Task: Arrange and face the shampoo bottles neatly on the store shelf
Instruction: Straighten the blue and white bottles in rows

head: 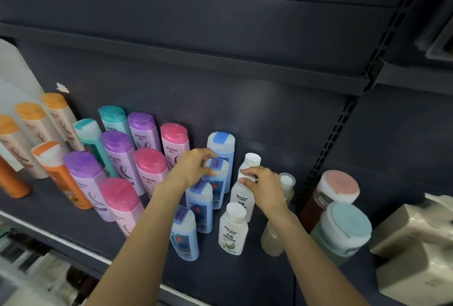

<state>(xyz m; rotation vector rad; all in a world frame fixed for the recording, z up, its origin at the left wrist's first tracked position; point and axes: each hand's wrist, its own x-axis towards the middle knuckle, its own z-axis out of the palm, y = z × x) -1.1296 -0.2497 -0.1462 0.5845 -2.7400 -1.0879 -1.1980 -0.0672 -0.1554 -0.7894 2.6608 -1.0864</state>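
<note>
A dark shelf (245,278) carries rows of shampoo bottles. My left hand (193,167) grips the top of a pale blue bottle (220,183), second from the back in a row of several blue bottles (185,234). My right hand (263,186) holds the cap of a white bottle (242,201) in the row just to the right. Another white bottle with a green label (232,231) stands in front of it, and one more white-capped bottle (251,161) stands behind. Pink (122,204), purple (84,175) and teal (89,139) bottles fill the rows to the left.
Orange-capped bottles (29,119) stand at the far left. Two clear bottles (272,239) stand right of the white row. Past the upright post (326,143) sit a pink-lidded jar (338,184), a teal-lidded jar (348,227) and beige packs (416,251). Another shelf's edge (196,60) runs overhead.
</note>
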